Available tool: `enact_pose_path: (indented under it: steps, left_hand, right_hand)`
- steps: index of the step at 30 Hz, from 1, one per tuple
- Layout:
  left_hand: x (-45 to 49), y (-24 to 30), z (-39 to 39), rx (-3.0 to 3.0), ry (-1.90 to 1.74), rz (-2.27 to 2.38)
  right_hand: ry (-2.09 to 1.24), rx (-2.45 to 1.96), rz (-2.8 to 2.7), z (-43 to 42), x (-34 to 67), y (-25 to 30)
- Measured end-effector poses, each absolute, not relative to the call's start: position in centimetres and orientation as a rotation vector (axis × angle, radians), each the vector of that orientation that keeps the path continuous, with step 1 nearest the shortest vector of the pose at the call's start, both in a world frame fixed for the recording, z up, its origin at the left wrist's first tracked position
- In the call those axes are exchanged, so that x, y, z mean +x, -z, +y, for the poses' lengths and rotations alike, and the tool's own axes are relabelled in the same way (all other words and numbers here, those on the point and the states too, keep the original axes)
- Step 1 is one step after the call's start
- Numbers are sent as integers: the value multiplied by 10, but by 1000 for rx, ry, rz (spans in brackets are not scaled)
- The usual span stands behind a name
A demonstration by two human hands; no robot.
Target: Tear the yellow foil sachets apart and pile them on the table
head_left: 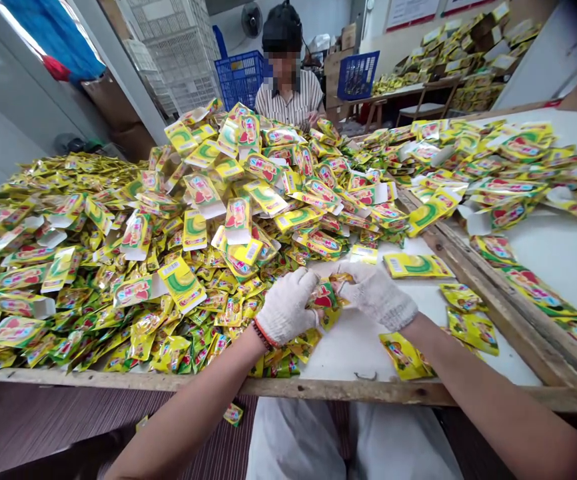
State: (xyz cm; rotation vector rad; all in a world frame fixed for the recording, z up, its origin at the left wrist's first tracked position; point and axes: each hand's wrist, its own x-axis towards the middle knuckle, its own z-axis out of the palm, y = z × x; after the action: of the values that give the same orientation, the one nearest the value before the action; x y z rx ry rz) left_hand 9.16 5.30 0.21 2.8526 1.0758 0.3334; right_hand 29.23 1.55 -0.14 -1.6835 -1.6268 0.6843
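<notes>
Both hands wear white knit gloves and meet low over the white tabletop. My left hand is closed around a small printed box in green, yellow and red. Close against that box, my right hand pinches a small yellow sachet; whether the sachet is partly inside the box, I cannot tell. Beyond the right hand a flat yellow box lies on the table. Loose sachets lie right of my right wrist, and more sachets lie beneath that forearm.
A large heap of boxes and sachets covers the table's left and back. A wooden divider runs along the right, with more boxes past it. Across the heap sits a person in a striped shirt. Blue crates stand behind.
</notes>
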Motion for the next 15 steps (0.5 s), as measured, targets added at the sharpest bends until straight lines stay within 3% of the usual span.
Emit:
enact_pose_path:
  steps: [5,9,15]
  left_hand:
    - [91,-1,51,2729,-426,1154]
    - [89,2,48,2667,-470,1156]
    - [85,7,48,2680,-572,1187]
  right_hand:
    - [-678,-1708,-1542,14,293,6]
    - [-466,-1650,-1511,14,280,13]
    - [-851,-1680,-1476,7,270,1]
